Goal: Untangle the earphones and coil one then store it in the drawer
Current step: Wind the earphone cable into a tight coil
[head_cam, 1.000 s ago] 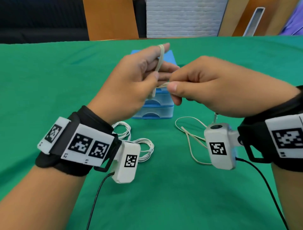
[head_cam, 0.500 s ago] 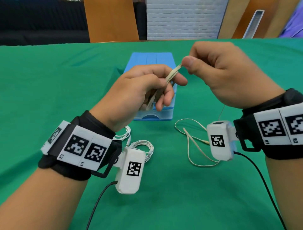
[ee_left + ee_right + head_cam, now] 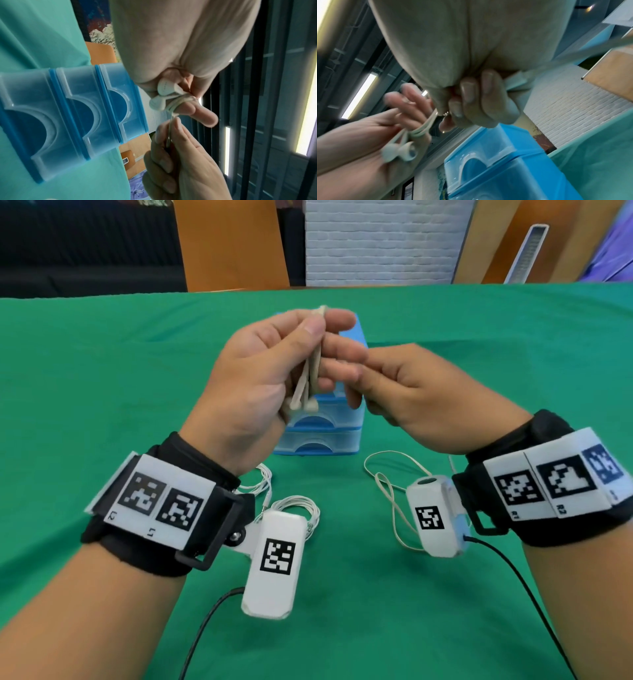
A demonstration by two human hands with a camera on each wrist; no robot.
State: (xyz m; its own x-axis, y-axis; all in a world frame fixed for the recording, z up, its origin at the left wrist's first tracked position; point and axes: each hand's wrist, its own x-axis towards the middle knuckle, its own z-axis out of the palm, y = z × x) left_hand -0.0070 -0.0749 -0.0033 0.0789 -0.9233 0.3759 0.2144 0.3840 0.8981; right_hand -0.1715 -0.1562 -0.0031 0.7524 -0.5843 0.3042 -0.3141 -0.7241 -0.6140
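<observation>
From the head view, the left hand (image 3: pixel 260 371) is raised above the green tabletop (image 3: pixel 102 405), its fingers wrapped with several turns of a beige earphone cable (image 3: pixel 313 361); the thumb presses the turns against the fingers, and two earbuds (image 3: pixel 303 405) hang below the palm. The right hand (image 3: pixel 421 402) sits just beside it, fingertips pinched on the cable's free run next to the left fingers. Behind both hands stands a small blue drawer unit (image 3: pixel 322 436) with its drawers closed. A loose beige cable loop (image 3: pixel 387 491) lies on the cloth near the right wrist, and a second white earphone (image 3: pixel 294 508), bundled, lies near the left wrist.

In the left wrist view, the earbuds (image 3: pixel 163 97) rest against the heel of the left hand (image 3: pixel 180 40), with cable turns looped round one finger. The right hand (image 3: pixel 180 155) pinches a strand leading down from that loop. The drawer unit (image 3: pixel 68 115) fills the left side.

In the right wrist view, which is blurred, the right hand (image 3: pixel 471 101) has its fingers curled around the cable, and the left hand (image 3: pixel 368 135) holds the wound loops with the earbuds (image 3: pixel 399 151) dangling. The drawer unit (image 3: pixel 496 169) sits below.
</observation>
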